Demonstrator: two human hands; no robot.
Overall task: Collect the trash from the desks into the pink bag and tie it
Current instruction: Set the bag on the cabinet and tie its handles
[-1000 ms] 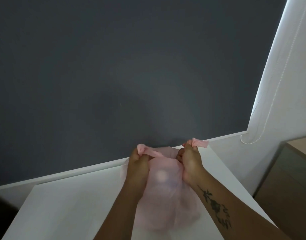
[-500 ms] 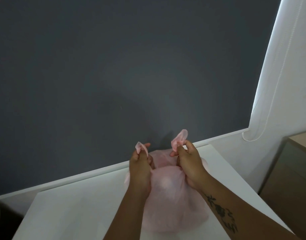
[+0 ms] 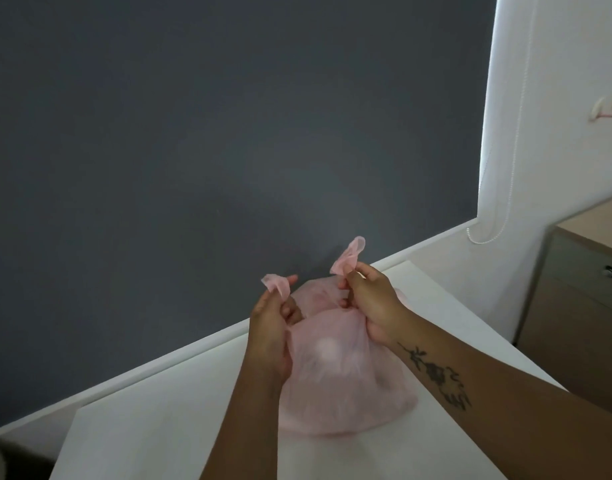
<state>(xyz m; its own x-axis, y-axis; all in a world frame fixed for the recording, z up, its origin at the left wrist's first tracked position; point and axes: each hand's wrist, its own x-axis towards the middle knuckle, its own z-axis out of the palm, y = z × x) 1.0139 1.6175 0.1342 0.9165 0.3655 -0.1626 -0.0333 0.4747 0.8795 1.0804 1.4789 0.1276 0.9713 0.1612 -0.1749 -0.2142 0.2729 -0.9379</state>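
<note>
- Pink bag [image 3: 335, 372] of thin translucent film is seen resting on the white desk [image 3: 152, 438], near its far edge by the grey wall [image 3: 193, 133].
- One bag ear is pinched shut in the left hand [image 3: 271, 327], the other in the right hand [image 3: 372, 306]; no knot is formed yet.
- Tearing is likely if the ears are pulled hard.
- A short ear could slip free, leaving the mouth open.

pink bag [image 3: 335, 368] on white desk [image 3: 159, 427], left hand [image 3: 270, 327], right hand [image 3: 370, 306] pinching its corners
</note>
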